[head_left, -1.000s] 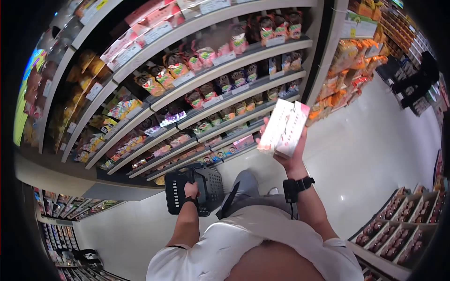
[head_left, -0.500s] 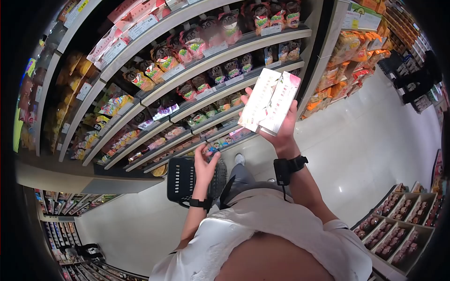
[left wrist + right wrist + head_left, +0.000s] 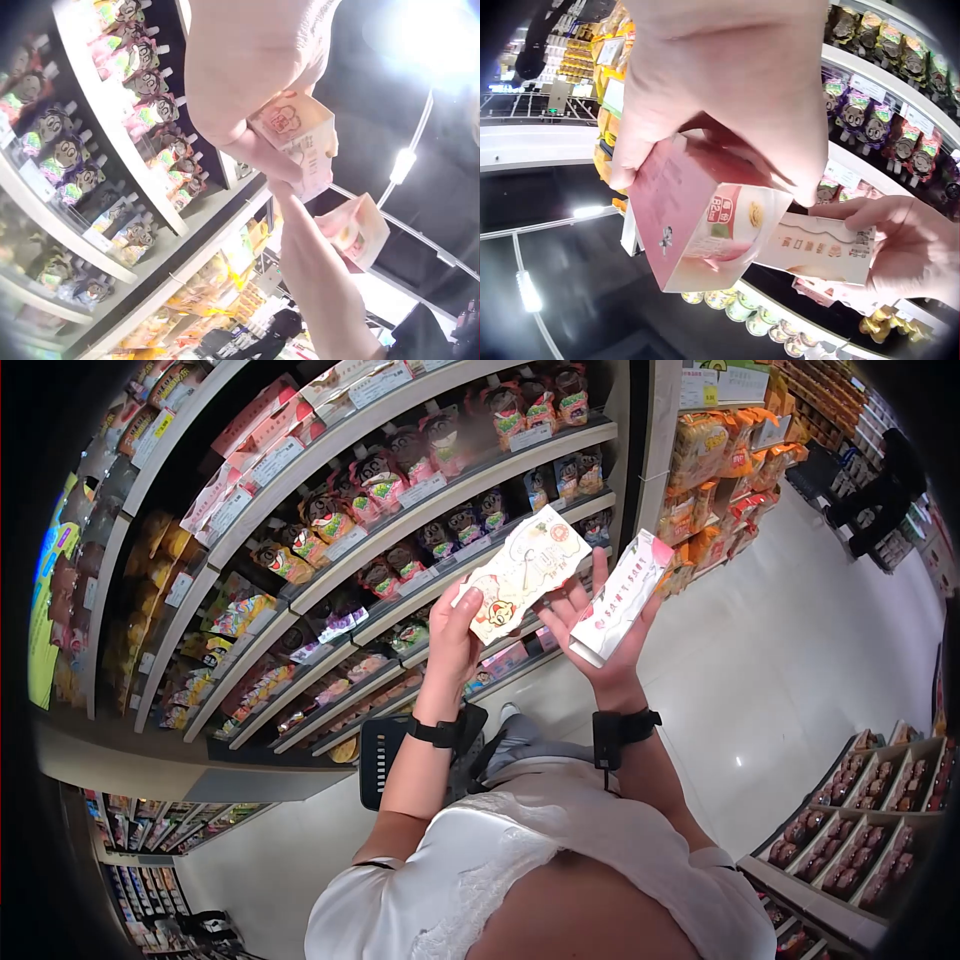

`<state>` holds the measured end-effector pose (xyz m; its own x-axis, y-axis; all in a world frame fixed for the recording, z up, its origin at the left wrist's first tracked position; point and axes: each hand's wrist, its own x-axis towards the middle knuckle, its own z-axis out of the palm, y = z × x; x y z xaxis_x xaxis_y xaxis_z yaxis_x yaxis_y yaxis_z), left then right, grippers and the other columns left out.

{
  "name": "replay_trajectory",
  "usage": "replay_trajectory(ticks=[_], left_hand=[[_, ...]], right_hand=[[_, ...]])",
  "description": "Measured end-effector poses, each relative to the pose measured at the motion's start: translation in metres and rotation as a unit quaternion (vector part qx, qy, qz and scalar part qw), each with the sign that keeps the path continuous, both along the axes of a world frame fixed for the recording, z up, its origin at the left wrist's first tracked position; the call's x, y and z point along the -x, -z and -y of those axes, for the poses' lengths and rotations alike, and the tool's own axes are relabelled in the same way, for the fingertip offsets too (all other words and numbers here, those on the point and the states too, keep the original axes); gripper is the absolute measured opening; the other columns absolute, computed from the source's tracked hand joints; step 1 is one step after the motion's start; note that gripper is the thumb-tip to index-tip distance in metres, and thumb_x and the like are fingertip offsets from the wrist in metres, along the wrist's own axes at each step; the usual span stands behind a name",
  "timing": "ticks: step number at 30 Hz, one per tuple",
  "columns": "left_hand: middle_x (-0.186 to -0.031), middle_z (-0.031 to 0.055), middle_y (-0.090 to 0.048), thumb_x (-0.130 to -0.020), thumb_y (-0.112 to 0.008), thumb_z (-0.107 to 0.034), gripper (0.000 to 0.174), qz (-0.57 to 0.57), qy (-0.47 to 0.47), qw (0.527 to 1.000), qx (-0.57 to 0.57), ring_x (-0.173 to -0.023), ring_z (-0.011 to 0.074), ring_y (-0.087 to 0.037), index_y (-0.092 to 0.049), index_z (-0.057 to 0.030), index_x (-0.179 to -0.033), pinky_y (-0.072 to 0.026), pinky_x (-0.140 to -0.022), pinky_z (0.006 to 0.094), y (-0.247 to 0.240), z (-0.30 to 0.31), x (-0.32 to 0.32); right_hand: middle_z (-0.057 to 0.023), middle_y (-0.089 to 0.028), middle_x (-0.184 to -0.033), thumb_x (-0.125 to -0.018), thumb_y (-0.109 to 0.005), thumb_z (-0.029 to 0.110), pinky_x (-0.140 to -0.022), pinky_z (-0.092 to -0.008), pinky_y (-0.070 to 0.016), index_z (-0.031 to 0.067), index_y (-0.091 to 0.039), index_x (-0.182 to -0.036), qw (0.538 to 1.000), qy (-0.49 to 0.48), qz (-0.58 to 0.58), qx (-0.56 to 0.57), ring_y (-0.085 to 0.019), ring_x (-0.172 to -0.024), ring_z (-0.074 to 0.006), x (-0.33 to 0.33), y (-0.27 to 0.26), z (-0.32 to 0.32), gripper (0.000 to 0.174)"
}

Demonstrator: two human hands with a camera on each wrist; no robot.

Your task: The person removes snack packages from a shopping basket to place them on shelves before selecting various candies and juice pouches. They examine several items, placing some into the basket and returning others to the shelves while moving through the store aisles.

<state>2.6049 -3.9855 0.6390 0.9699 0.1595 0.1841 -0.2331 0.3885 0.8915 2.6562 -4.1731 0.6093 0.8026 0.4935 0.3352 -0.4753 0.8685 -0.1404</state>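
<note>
My left hand [image 3: 455, 635] pinches the lower left end of a cream printed carton [image 3: 530, 575], thumb on its face. Beside it, my right hand [image 3: 612, 665] grips a narrower pink and white carton [image 3: 622, 600] standing at a slant over the palm. The right wrist view shows that hand's fingers and thumb around the pink carton [image 3: 697, 214], with the cream carton [image 3: 821, 251] just beyond. Seen from the left wrist, the cream carton [image 3: 296, 135] overlaps the fingertips of the right hand [image 3: 300, 247].
A dark shopping basket [image 3: 385, 765] is partly hidden below the left forearm. Curved shelves [image 3: 330, 575] of pouches and packets stand ahead. Orange bags [image 3: 720, 455] hang on the right, and a bin of packs [image 3: 850, 840] stands at lower right. A person in dark clothes [image 3: 885, 485] is farther off.
The left hand has let go of the basket handle, risen and taken hold of the cream carton. Both cartons were together in the right hand; now they are apart, the cream one further left.
</note>
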Motion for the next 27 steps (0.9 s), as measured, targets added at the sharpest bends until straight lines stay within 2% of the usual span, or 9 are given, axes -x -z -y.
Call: replay_trajectory(ticks=[3, 9, 16, 17, 19, 22, 24, 26, 27], left_hand=[[-0.113, 0.0183, -0.067, -0.1, -0.054, -0.031, 0.045, -0.001, -0.006, 1.0, -0.018, -0.09, 0.0253, -0.071, -0.05, 0.0036, -0.128, -0.0631, -0.065, 0.0407, -0.013, 0.006, -0.004], [-0.111, 0.0168, -0.067, -0.1, -0.053, -0.035, 0.048, 0.02, 0.009, 0.999, -0.05, -0.091, 0.0237, -0.071, -0.051, 0.0044, -0.127, -0.0627, -0.066, 0.04, -0.023, 0.016, -0.008], [-0.132, 0.0195, -0.056, -0.102, -0.052, -0.024, 0.045, 0.016, -0.028, 0.981, 0.19, -0.118, 0.0272, -0.059, -0.044, 0.0057, -0.134, -0.0538, -0.097, 0.0454, -0.03, 0.069, -0.01], [-0.125, 0.0144, -0.06, -0.098, -0.059, -0.018, 0.041, -0.001, -0.03, 0.978, 0.209, -0.115, 0.0204, -0.06, -0.047, 0.004, -0.131, -0.0499, -0.099, 0.0365, -0.027, 0.073, -0.012], [-0.124, 0.0139, -0.06, -0.094, -0.065, -0.012, 0.038, -0.008, -0.045, 0.98, 0.195, -0.11, 0.019, -0.061, -0.051, 0.0024, -0.125, -0.0502, -0.093, 0.0327, -0.023, 0.081, -0.009], [-0.118, 0.0129, -0.062, -0.091, -0.066, -0.008, 0.033, 0.002, -0.064, 0.98, 0.187, -0.106, 0.0183, -0.062, -0.053, 0.0013, -0.12, -0.0519, -0.088, 0.032, -0.027, 0.089, -0.006], [-0.113, 0.0121, -0.064, -0.091, -0.067, -0.006, 0.03, 0.006, -0.092, 0.979, 0.18, -0.102, 0.0179, -0.064, -0.054, 0.0008, -0.117, -0.053, -0.084, 0.0312, -0.033, 0.095, 0.003], [-0.111, 0.0118, -0.064, -0.089, -0.068, -0.004, 0.035, -0.005, -0.082, 0.992, 0.101, -0.099, 0.0183, -0.065, -0.053, 0.0022, -0.12, -0.0534, -0.086, 0.0321, -0.041, 0.099, 0.012], [-0.109, 0.0115, -0.064, -0.088, -0.069, -0.003, 0.036, -0.018, -0.083, 0.994, 0.065, -0.096, 0.0179, -0.065, -0.053, 0.0026, -0.119, -0.054, -0.085, 0.032, -0.042, 0.101, 0.015]], right_hand=[[-0.0143, -0.016, -0.16, -0.075, -0.058, 0.08, -0.118, -0.0622, -0.0144, 0.0339, -0.027, -0.153, 0.999, 0.023, 0.04, -0.006, -0.016, -0.147, -0.0417, -0.003, 0.006, 0.017, 0.096], [-0.0137, -0.013, -0.162, -0.075, -0.063, 0.077, -0.117, -0.0635, -0.0164, 0.0342, -0.028, -0.153, 0.996, 0.048, 0.078, 0.004, -0.017, -0.147, -0.0426, 0.003, 0.0, 0.035, 0.096], [-0.0172, -0.019, -0.16, -0.073, -0.078, 0.059, -0.118, -0.0623, -0.0164, 0.0242, -0.043, -0.144, 0.997, -0.017, 0.067, -0.028, -0.017, -0.147, -0.0418, 0.012, 0.004, 0.027, 0.086], [-0.0168, -0.017, -0.161, -0.074, -0.077, 0.058, -0.119, -0.0606, -0.0163, 0.0243, -0.047, -0.141, 0.997, -0.002, 0.073, -0.002, -0.015, -0.148, -0.0418, 0.014, 0.005, 0.024, 0.08], [-0.017, -0.019, -0.16, -0.074, -0.079, 0.053, -0.12, -0.0586, -0.0155, 0.0176, -0.049, -0.138, 0.999, 0.017, 0.047, 0.022, -0.016, -0.148, -0.0408, 0.018, -0.001, 0.025, 0.079], [-0.0172, -0.019, -0.16, -0.073, -0.08, 0.052, -0.12, -0.0585, -0.0145, 0.018, -0.046, -0.14, 0.999, 0.027, 0.04, 0.013, -0.016, -0.148, -0.0412, 0.022, -0.003, 0.029, 0.083], [-0.018, -0.024, -0.159, -0.072, -0.081, 0.051, -0.118, -0.0571, -0.0225, 0.0166, -0.044, -0.141, 0.999, 0.034, 0.031, 0.013, -0.021, -0.146, -0.04, 0.023, 0.0, 0.031, 0.085], [-0.0183, -0.028, -0.156, -0.079, -0.072, 0.056, -0.11, -0.0575, -0.0367, 0.0167, -0.043, -0.144, 0.993, 0.06, 0.07, 0.068, -0.031, -0.143, -0.0392, 0.021, 0.016, 0.033, 0.081], [-0.0174, -0.037, -0.151, -0.081, -0.072, 0.053, -0.105, -0.0562, -0.0442, 0.0141, -0.038, -0.147, 0.993, 0.07, 0.056, 0.074, -0.042, -0.137, -0.0347, 0.022, 0.027, 0.032, 0.083]])
